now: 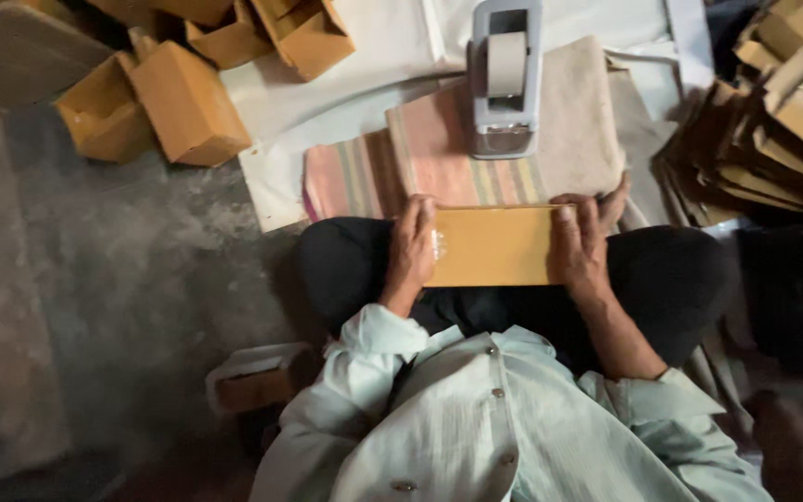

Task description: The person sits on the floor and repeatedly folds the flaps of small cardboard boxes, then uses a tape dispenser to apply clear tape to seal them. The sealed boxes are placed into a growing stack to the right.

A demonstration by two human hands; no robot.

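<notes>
1. The left hand (413, 249) lies flat over the left end of a flat brown cardboard box (494, 245), with the fingers stretched forward and pressed down on a shiny strip of clear tape (439, 244) at that end.
2. The right hand (584, 244) covers the right end of the same box; its fingers (580, 216) reach over the far edge and the thumb side stays on the top face.
3. The two hands are well apart, one at each end, and both press on the box rather than close around it.
4. The box rests across the person's lap, on the black trousers (680, 279), with its long side running from left to right.
5. Just beyond the box lies a striped cloth (374, 172), and on it stands a grey tape dispenser (506, 79) with a roll of tape, straight ahead of the hands.
6. Nothing stands between the hands and the dispenser.
7. To the right, near the right hand, a stack of flattened brown cartons (755, 149) leans in layers.
8. To the far left, well apart from the hands, several folded brown boxes (178, 93) lie in a loose heap on the grey floor (123, 279).
9. White sheets (364, 56) cover the ground under the cloth.
10. The person wears a pale green shirt (476, 428) with buttons.
</notes>
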